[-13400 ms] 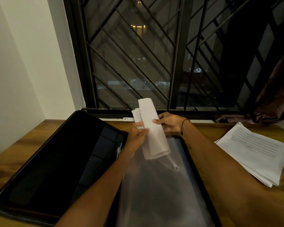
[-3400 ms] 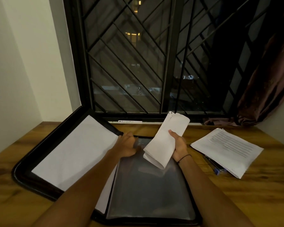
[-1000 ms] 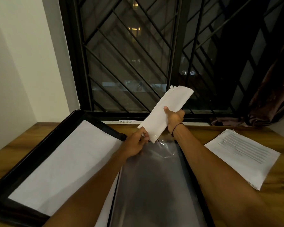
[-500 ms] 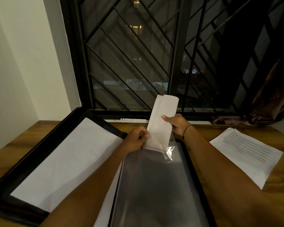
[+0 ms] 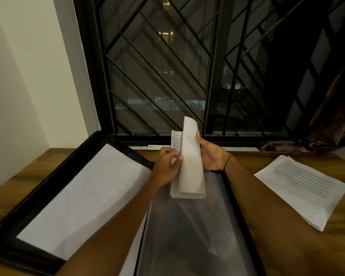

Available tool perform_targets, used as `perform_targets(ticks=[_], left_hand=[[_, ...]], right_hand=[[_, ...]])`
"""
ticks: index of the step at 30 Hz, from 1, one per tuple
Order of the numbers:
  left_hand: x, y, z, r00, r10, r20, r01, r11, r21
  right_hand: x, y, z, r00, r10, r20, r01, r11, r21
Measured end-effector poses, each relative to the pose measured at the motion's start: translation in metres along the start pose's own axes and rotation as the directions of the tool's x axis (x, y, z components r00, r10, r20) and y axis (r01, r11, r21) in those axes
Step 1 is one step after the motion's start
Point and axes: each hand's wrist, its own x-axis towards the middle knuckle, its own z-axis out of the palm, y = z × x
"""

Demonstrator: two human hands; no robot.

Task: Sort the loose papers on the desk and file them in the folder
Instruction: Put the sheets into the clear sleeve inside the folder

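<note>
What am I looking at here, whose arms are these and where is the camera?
There is no machine here. A person wears a wide-angle camera on the head, so the single picture looks forward and down along their own two bare arms.

They sit at a wooden desk under a barred window, dark outside. A black folder lies open on the desk. A white sheet lies on its left half, and a clear plastic sleeve covers its right half. A stack of printed papers waits on the desk to the right.

Both hands hold a folded bundle of papers above the sleeve's top end. The left hand pinches its left edge, and the right hand grips it from the right.
</note>
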Motion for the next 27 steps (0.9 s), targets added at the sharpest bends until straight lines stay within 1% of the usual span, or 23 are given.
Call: perform_targets(ticks=[1, 3, 5, 6, 8, 10, 11, 13, 15, 17, 18, 21, 23, 25, 27], left_hand=[[0.0, 0.0, 0.0, 1.0, 0.021, 0.012, -0.021, 1.0, -0.007], [0.0, 0.002, 0.0, 0.995, 0.085, 0.047, -0.085, 0.996, -0.01], [0.001, 0.007, -0.001, 0.984, 0.149, 0.102, -0.151, 0.988, 0.012], [0.001, 0.01, 0.0, 0.978, 0.16, 0.138, -0.165, 0.986, 0.028], [0.002, 0.016, 0.004, 0.968, 0.132, 0.215, -0.152, 0.986, 0.075], [0.002, 0.021, 0.007, 0.959, 0.09, 0.269, -0.118, 0.989, 0.089], [0.001, 0.024, 0.008, 0.956, 0.071, 0.286, -0.095, 0.993, 0.071], [-0.001, 0.027, 0.008, 0.955, 0.033, 0.296, -0.047, 0.998, 0.042], [-0.001, 0.028, 0.008, 0.959, -0.007, 0.284, -0.004, 0.999, 0.038], [-0.001, 0.028, 0.009, 0.967, -0.023, 0.254, 0.017, 1.0, 0.025], [0.0, 0.026, 0.009, 0.97, -0.02, 0.243, 0.018, 1.0, 0.011], [-0.001, 0.023, 0.012, 0.971, 0.009, 0.239, -0.002, 1.0, -0.027], [-0.001, 0.021, 0.014, 0.97, 0.023, 0.243, -0.019, 1.0, -0.019], [0.0, 0.02, 0.016, 0.969, 0.01, 0.248, -0.006, 1.0, -0.017], [0.002, 0.02, 0.014, 0.969, 0.002, 0.246, 0.0, 1.0, -0.009]], right_hand=[[0.001, -0.002, 0.004, 0.999, 0.034, -0.025, -0.036, 0.998, -0.061], [0.005, -0.006, 0.013, 0.988, 0.035, -0.148, -0.065, 0.977, -0.205], [0.011, -0.01, 0.023, 0.964, 0.008, -0.266, -0.108, 0.926, -0.362], [0.016, -0.012, 0.027, 0.949, 0.008, -0.315, -0.152, 0.888, -0.434], [0.025, -0.014, 0.032, 0.904, -0.016, -0.428, -0.238, 0.812, -0.533], [0.03, -0.016, 0.033, 0.836, -0.097, -0.54, -0.281, 0.77, -0.573], [0.029, -0.017, 0.034, 0.81, -0.132, -0.571, -0.288, 0.759, -0.584], [0.026, -0.02, 0.031, 0.782, -0.178, -0.598, -0.284, 0.752, -0.595], [0.023, -0.019, 0.023, 0.766, -0.214, -0.606, -0.236, 0.784, -0.575], [0.022, -0.013, 0.013, 0.789, -0.202, -0.58, -0.15, 0.852, -0.501], [0.018, -0.011, 0.009, 0.811, -0.174, -0.559, -0.132, 0.876, -0.464], [0.006, -0.007, 0.001, 0.87, -0.035, -0.491, -0.169, 0.916, -0.364], [-0.002, -0.008, -0.004, 0.886, 0.04, -0.463, -0.207, 0.925, -0.317], [-0.007, -0.012, -0.01, 0.895, 0.055, -0.442, -0.21, 0.927, -0.31], [-0.009, -0.013, -0.012, 0.898, 0.038, -0.438, -0.189, 0.933, -0.307]])
